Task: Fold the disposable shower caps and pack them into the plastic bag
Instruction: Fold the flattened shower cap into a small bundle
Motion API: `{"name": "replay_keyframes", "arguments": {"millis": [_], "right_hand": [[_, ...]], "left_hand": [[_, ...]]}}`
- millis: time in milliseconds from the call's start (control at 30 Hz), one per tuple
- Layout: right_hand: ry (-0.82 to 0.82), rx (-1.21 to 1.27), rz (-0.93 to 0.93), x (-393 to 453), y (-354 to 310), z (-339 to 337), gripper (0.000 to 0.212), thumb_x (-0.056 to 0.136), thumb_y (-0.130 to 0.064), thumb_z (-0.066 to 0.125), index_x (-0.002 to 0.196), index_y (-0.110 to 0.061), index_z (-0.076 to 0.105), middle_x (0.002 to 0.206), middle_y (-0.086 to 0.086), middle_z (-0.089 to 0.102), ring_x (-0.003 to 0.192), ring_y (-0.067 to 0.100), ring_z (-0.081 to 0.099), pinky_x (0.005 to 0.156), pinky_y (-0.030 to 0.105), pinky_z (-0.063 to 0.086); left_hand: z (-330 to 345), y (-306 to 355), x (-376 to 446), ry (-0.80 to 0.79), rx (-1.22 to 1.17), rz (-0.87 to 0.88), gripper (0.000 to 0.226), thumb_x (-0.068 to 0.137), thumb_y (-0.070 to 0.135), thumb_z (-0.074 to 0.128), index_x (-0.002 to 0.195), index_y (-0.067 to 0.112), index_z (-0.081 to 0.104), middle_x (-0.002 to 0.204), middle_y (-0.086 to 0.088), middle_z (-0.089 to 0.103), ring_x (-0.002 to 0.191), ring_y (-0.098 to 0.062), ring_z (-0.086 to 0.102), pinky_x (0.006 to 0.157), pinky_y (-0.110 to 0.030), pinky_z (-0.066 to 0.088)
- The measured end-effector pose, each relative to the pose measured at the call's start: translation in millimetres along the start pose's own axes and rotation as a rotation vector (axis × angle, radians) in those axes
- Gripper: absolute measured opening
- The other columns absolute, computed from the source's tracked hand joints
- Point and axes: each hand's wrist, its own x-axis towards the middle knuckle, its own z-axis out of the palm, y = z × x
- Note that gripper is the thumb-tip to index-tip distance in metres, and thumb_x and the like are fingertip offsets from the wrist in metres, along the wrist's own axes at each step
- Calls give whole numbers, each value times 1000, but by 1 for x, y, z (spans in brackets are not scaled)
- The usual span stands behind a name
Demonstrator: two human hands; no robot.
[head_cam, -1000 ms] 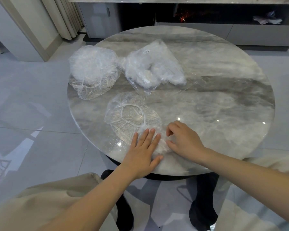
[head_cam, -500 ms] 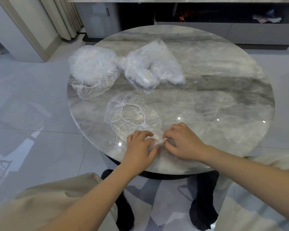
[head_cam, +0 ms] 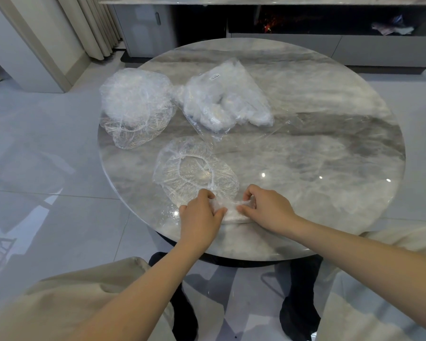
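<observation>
Plastic shower cap (head_cam: 231, 209) pinched by left hand (head_cam: 199, 215) and right hand (head_cam: 266, 208)

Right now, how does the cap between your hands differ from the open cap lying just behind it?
The cap in the hands is squeezed into a narrow strip; the open cap lies spread out round, its elastic ring showing. The left hand and right hand each pinch an end of the strip; nothing holds the open cap. The strip sits nearer the table edge. Both are clear, crinkled plastic.
</observation>
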Motion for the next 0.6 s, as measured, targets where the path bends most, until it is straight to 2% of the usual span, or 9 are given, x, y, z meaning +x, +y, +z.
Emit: {"name": "replay_keyframes", "arguments": {"millis": [67, 200, 333, 433, 467, 533, 600], "right_hand": [[14, -32, 6, 1, 0, -1, 25, 87, -43, 62, 91, -26, 45, 71, -13, 49, 70, 8, 49, 55, 22, 31], [16, 32, 81, 6, 4, -5, 22, 83, -41, 66, 86, -25, 52, 73, -14, 50, 76, 9, 52, 63, 26, 36], [6, 85, 89, 8, 6, -8, 9, 85, -25, 64, 88, -25, 55, 80, -13, 52, 82, 11, 54, 69, 27, 41], [24, 193, 37, 9, 3, -14, 16, 85, -19, 61, 100, -23, 59, 102, -5, 54, 85, 10, 54, 73, 22, 43], [20, 249, 14, 10, 1, -16, 18, 86, -20, 62, 103, -23, 60, 107, -4, 55, 87, 8, 54, 73, 17, 42], [-23, 384, -10, 8, -8, -23, 21, 87, -24, 64, 108, -23, 60, 112, -7, 57, 94, 5, 55, 73, 9, 40], [-103, 495, -6, 7, -15, -29, 26, 87, -26, 66, 113, -21, 61, 111, -12, 59, 100, 1, 55, 77, 7, 41]], "left_hand": [[-1, -3, 3, -13, 32, -10, 29, 85, 34, 64, 109, 24, 50, 71, 12, 52, 81, -10, 54, 85, -29, 27], [-1, -7, 5, -24, 53, -19, 23, 85, 34, 65, 105, 27, 57, 86, 9, 53, 85, -7, 46, 82, -27, 21], [-2, -4, 4, -22, 7, -36, 17, 84, 28, 67, 100, 27, 61, 97, 8, 48, 89, -6, 48, 80, -22, 16], [-6, 3, 8, -25, -89, -59, 9, 82, 27, 69, 85, 29, 61, 96, 8, 54, 87, -9, 53, 85, -27, 33], [-9, 5, 9, -47, -163, -72, 10, 82, 26, 70, 80, 29, 60, 91, 7, 59, 83, -9, 55, 80, -25, 40], [-16, 13, 11, -101, -342, -123, 12, 83, 21, 71, 77, 25, 60, 78, 6, 61, 72, -10, 55, 67, -19, 43], [-24, 19, 12, -135, -477, -188, 7, 84, 19, 70, 83, 20, 63, 77, 3, 61, 69, -9, 55, 64, -18, 43]]}}
